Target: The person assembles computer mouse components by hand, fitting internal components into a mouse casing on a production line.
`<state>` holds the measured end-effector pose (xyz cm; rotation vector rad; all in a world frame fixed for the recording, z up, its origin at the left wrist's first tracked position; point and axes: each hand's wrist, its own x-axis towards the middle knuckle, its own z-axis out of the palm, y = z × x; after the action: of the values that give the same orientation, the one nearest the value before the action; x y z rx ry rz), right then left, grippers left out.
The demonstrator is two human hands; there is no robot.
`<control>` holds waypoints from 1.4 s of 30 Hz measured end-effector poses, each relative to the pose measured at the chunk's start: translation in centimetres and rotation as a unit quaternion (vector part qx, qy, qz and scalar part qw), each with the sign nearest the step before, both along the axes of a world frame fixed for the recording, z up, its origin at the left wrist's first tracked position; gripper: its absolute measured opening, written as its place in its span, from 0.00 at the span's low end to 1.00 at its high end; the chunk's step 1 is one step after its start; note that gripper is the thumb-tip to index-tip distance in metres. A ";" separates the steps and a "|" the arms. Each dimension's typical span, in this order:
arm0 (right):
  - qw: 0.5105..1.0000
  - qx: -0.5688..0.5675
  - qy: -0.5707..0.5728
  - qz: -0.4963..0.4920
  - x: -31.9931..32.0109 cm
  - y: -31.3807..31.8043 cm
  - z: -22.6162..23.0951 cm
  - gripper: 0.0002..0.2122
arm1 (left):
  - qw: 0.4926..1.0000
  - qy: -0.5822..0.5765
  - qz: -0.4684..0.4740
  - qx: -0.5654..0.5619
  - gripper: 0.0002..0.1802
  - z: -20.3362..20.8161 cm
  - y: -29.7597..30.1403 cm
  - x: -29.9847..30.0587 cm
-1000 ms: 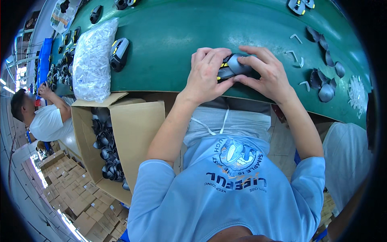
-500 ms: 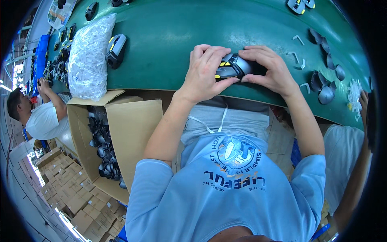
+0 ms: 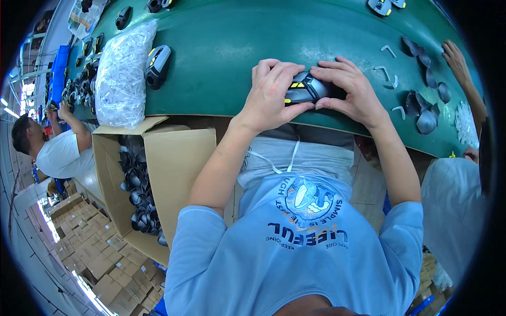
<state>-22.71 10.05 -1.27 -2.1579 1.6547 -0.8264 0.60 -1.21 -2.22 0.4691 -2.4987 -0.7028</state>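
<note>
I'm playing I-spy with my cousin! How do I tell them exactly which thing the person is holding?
Find the big green table, then its edge nearest the person in the light blue shirt. There, between the left hand and right hand, is a rounded grey, black and yellow piece. A similar piece lies beside the clear plastic bag, but only this one is in that person's hands.

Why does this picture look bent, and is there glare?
Head view: fisheye lens bends the green table near the dark rim; same view: pale glare on its top and the plastic bag; head view: left hand and right hand fairly sharp.
</note>
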 end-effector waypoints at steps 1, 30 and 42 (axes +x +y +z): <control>1.000 -0.002 0.002 -0.001 0.2 0.2 0.0 0.31 | 1.000 0.001 0.016 -0.007 0.39 -0.1 0.0 0.2; 0.730 -0.062 -0.644 -0.220 5.7 -1.3 -2.3 0.43 | 0.996 0.077 -0.010 -0.033 0.26 2.6 4.4 -2.1; 0.805 -0.019 -0.583 -0.110 5.6 2.5 -0.6 0.16 | 0.567 0.294 0.036 0.769 0.38 -0.1 4.5 -1.8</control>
<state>-17.10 12.57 -1.90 -0.9482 1.1426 -1.7541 -1.21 3.26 -2.37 0.6580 -0.6487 -2.3856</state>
